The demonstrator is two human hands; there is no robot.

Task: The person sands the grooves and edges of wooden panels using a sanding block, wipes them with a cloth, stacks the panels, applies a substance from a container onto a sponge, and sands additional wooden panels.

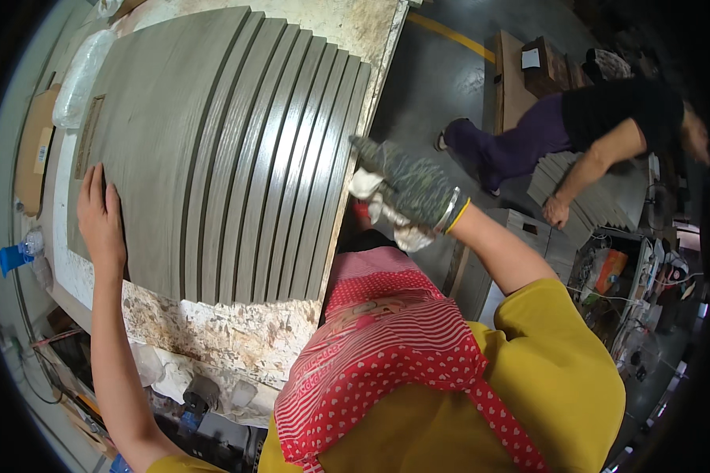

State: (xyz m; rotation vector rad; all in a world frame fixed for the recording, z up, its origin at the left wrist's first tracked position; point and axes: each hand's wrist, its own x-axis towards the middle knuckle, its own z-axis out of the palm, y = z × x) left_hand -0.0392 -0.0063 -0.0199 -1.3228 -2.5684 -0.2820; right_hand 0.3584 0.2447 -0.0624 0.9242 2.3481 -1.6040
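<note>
Several grey wood-grain panels (158,158) lie fanned out in overlapping steps on the worktable, their long edges showing. My bare left hand (101,225) rests with fingers stretched out on the left part of the topmost panel, near a narrow brown slot or strip (91,135). At the right edge of the stack is my right hand (418,185), in a dark mottled knit glove with a yellow cuff. It grips a crumpled white cloth (364,184), which hangs below the fingers. The fingertips are partly hidden by the cloth.
The stained worktable (244,327) ends close to my red apron (386,347). A clear plastic-wrapped bundle (83,79) and a cardboard piece (38,150) lie along the left. Across the floor, a person in black (623,118) bends over another panel stack (580,193).
</note>
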